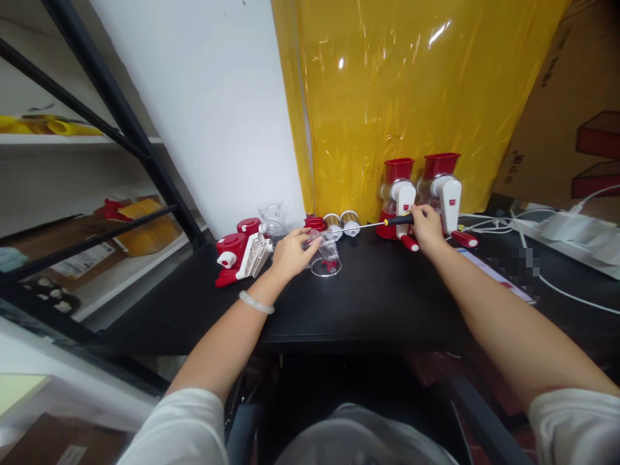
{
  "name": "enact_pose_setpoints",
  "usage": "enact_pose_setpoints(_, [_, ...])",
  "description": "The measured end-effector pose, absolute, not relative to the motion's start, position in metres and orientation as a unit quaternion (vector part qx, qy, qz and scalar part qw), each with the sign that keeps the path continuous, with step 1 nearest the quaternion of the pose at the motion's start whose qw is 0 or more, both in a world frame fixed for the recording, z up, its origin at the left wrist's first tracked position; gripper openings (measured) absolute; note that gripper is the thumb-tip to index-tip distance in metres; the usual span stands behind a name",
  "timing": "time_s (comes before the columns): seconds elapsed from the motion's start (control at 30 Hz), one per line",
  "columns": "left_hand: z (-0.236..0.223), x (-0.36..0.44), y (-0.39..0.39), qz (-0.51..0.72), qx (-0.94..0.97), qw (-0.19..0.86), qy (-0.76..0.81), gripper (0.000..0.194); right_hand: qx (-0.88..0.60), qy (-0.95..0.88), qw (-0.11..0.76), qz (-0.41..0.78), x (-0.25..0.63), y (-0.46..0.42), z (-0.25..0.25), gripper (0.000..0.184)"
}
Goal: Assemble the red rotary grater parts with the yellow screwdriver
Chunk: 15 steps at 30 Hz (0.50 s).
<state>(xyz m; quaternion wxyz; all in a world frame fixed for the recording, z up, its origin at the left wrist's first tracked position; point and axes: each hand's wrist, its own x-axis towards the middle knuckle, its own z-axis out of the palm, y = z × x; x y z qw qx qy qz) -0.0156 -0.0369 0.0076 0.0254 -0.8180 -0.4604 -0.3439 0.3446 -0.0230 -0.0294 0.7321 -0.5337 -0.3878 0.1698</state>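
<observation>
My left hand (pixel 294 252) is closed on a clear plastic housing (pixel 325 265) that lies on its side, a small red piece showing inside its round opening. In my right hand (pixel 427 226) is a screwdriver (pixel 400 219) with a black and yellow handle. Its long shaft points left, and the tip reaches the clear housing near my left fingers. Two metal grater drums (pixel 349 223) with white ends stand just behind. Left of my left hand lie red and white grater parts (pixel 232 248), including a white crank arm (pixel 254 255) with a red handle.
Two assembled red and white rotary graters (pixel 443 187) stand at the back right, against a yellow-wrapped panel (pixel 368 116). A phone (pixel 498 274), white cables and a power strip (pixel 576 226) lie to the right on the black table (pixel 368 310). A shelf rack (pixel 145 148) stands left.
</observation>
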Motion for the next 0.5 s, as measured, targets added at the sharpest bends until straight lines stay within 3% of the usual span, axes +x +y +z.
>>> enact_pose_setpoints(0.17, [0.0073, -0.0156, -0.0365, -0.345, -0.819, 0.024, -0.457, 0.034, -0.495, -0.357, 0.763, 0.214, 0.342, -0.0209, -0.0271, 0.02])
enact_pose_setpoints(0.5, [0.0081, -0.0153, -0.0366, -0.34, -0.823, 0.026, -0.455, 0.034, -0.463, -0.375, 0.776, 0.207, 0.3378, -0.0221, -0.0255, 0.04])
